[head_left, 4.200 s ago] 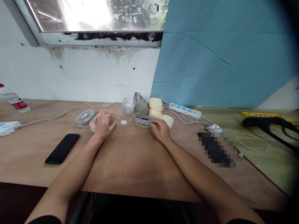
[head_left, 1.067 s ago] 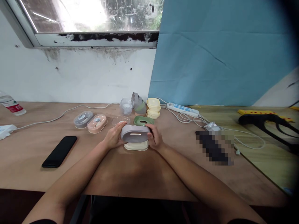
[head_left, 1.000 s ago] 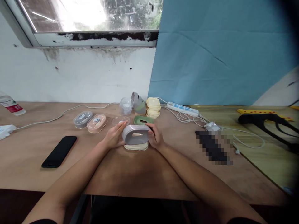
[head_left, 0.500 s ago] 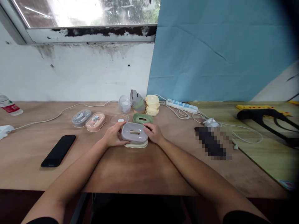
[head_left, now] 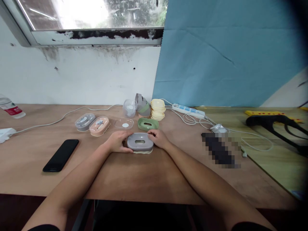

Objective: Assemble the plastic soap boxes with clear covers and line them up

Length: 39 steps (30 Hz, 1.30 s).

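A grey oval box part (head_left: pixel 140 142) with a slot in its top sits over a cream base (head_left: pixel 142 151) on the wooden table (head_left: pixel 134 173). My left hand (head_left: pixel 117 142) grips its left end and my right hand (head_left: pixel 157 138) grips its right end, fingers curled on the rim. Just behind lie a green slotted part (head_left: pixel 147 124) and a clear lid (head_left: pixel 124 123). Further back stand a stack of cream bases (head_left: pixel 157 109), a clear lid on edge (head_left: pixel 129 107) and grey parts (head_left: pixel 143 105).
Two closed boxes, grey (head_left: pixel 84 121) and pink (head_left: pixel 99 125), sit at the left. A black phone (head_left: pixel 61 155) lies nearer. A water bottle (head_left: pixel 11 108), white cables, a power strip (head_left: pixel 189 111) and a blurred dark object (head_left: pixel 219 150) are around. A black-and-yellow tool (head_left: pixel 276 119) is far right.
Both hands brought the grey part from the back row, held it above the cream base, then lowered it down onto the base. The green part now lies uncovered behind.
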Available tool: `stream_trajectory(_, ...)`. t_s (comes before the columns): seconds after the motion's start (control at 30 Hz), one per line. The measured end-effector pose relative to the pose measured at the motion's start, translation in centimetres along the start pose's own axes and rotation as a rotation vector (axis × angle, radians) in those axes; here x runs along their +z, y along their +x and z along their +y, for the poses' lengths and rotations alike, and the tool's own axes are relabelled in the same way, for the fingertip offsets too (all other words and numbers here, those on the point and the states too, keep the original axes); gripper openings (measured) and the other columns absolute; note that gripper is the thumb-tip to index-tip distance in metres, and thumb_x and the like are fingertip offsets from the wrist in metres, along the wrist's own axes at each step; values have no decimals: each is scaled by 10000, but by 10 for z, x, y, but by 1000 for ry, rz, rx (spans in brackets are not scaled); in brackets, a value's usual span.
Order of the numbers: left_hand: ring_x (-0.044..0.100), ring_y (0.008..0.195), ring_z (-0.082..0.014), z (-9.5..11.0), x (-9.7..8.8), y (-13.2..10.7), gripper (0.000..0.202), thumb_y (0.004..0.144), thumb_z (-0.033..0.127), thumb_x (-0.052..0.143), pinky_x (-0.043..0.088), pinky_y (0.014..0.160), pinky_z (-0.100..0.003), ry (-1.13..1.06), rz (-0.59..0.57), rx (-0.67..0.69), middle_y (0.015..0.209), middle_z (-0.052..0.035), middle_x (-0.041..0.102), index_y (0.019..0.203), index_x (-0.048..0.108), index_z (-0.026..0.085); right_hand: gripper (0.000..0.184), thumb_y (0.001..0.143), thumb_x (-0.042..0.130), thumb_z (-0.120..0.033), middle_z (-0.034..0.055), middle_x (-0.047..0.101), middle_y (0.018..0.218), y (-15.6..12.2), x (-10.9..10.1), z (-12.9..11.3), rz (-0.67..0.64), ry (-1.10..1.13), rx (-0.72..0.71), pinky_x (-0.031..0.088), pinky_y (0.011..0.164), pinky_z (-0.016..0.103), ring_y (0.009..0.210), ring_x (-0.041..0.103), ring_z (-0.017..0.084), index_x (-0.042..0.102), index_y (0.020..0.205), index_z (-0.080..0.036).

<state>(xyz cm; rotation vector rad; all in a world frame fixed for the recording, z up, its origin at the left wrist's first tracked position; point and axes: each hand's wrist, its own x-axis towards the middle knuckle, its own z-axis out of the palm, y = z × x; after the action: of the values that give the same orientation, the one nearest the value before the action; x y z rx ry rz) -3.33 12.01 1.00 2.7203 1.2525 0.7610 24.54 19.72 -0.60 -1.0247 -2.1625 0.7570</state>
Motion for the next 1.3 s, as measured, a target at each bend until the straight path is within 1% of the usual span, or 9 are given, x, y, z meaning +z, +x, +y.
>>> stream_trajectory(0.2,728,931,-313,2,-1,1,937,640,791,720,552,829,-397,16,-38,-4,1040,-132,747,1328,583,171,159,796,595,-234,2,697,694,-2,1,-2,-23,-42,0,396,595,251,618,585,141,730,859,-179)
stream_trajectory(0.43,689,1094,-345,1,-2,1,938,658,745,742,532,927,-423,0,-81,-51,1201,-160,713,1377,550,174,180,829,586,-273,7,711,728,-1,2,-1,-16,-48,11,409,596,246,634,596,142,727,893,-181)
stream_trajectory(0.6,661,1144,-364,1,-4,2,953,679,736,738,504,975,-468,6,-98,-78,1262,-172,683,1418,516,177,195,850,573,-290,7,718,742,1,3,1,-14,-53,26,410,584,247,640,603,146,725,912,-184)
stream_trajectory(0.77,637,1185,-378,3,-6,3,974,686,721,745,490,999,-483,3,-126,-95,1314,-189,653,1448,477,176,210,866,564,-298,13,721,750,1,3,1,-9,-64,22,417,588,258,639,606,152,729,924,-182)
stream_trajectory(0.87,631,1190,-393,5,-5,4,1015,663,704,772,488,999,-491,21,-147,-110,1319,-202,646,1463,453,166,203,862,574,-277,34,738,825,1,2,0,0,-75,-1,451,648,276,712,635,169,738,933,-181)
stream_trajectory(1.0,613,1220,-398,4,-3,4,1004,680,682,774,478,1017,-503,10,-140,-118,1358,-210,621,1473,442,164,273,871,572,-240,72,755,1074,1,0,-3,-3,-57,-61,496,812,320,931,679,208,738,1082,-190)
stream_trajectory(1.07,609,1225,-407,3,-2,3,1003,683,680,771,477,1016,-521,2,-136,-123,1359,-216,619,1475,443,160,297,899,547,-244,64,768,1090,1,0,-4,-38,-36,-55,504,821,329,940,697,211,732,1128,-203)
stream_trajectory(1.13,611,1223,-410,2,0,3,1005,682,673,775,482,1011,-525,-4,-130,-126,1353,-215,623,1480,440,161,289,922,530,-262,53,782,1069,1,0,-4,-60,-20,-33,510,810,327,926,712,211,741,1115,-212)
stream_trajectory(1.3,594,1261,-387,0,2,3,995,694,658,777,475,1042,-495,-30,-110,-131,1391,-195,605,1491,425,180,287,939,511,-284,45,790,1051,2,2,-1,-21,26,6,524,797,319,925,722,216,757,1070,-216)
